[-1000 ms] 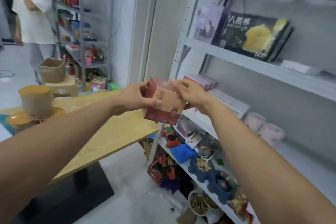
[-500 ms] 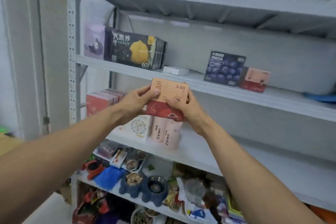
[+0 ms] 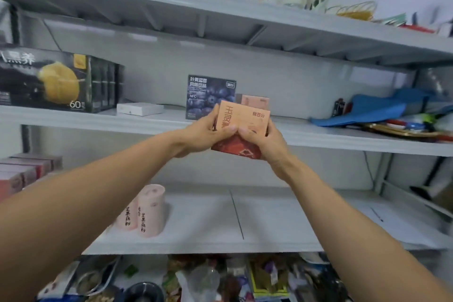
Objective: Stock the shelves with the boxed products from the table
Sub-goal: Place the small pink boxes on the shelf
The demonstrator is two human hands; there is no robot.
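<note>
An orange and red box is held up in front of the middle shelf. My left hand grips its left side with the thumb across the front. On the right side my right hand grips it too. Just behind it on the shelf stand a matching orange box and a dark blueberry box. The held box is at the shelf's front edge, and I cannot tell whether it touches the board.
A big black box and a small white box sit on the left of the same shelf. Blue cloth and trays lie at the right. Two pink tubs and red boxes stand on the shelf below.
The view has turned from the table to face the shelves closer. Both hands have carried the box up and right, to the middle shelf in front of the matching orange box.
</note>
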